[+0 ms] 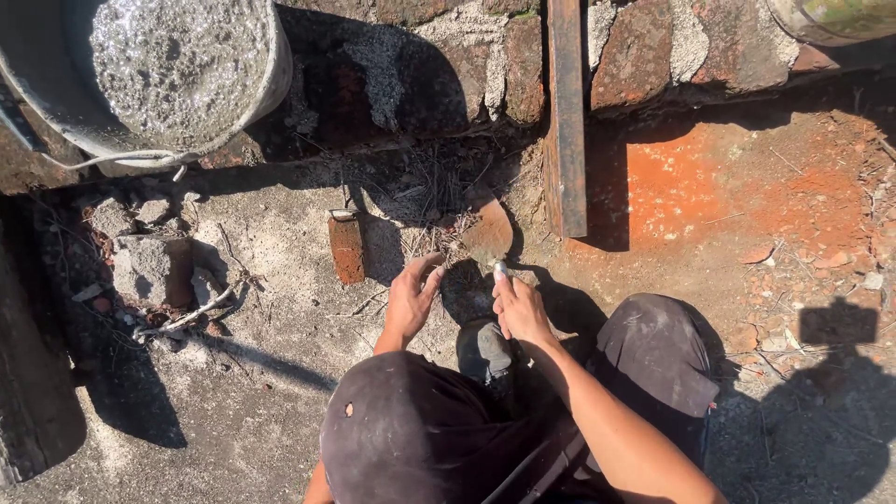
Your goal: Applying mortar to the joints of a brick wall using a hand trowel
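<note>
A flat brick shard (489, 230) is lying on the dusty ground at twelve o'clock from both hands. The left hand (412, 299) is hovering just below it, fingers loosely spread, holding nothing. The right hand (519, 306) is pinching a small pale object (500, 271). A small upright brick (347, 246) is standing at ten o'clock, a mortar bucket (149, 75) beyond.

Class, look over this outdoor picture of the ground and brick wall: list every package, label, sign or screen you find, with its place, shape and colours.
None: no package, label, sign or screen is in view.
Nearest to a container: a round grey bucket of wet mortar, top left on the brick wall.
Both bare hands, left hand and right hand, hold no packaged thing.
</note>
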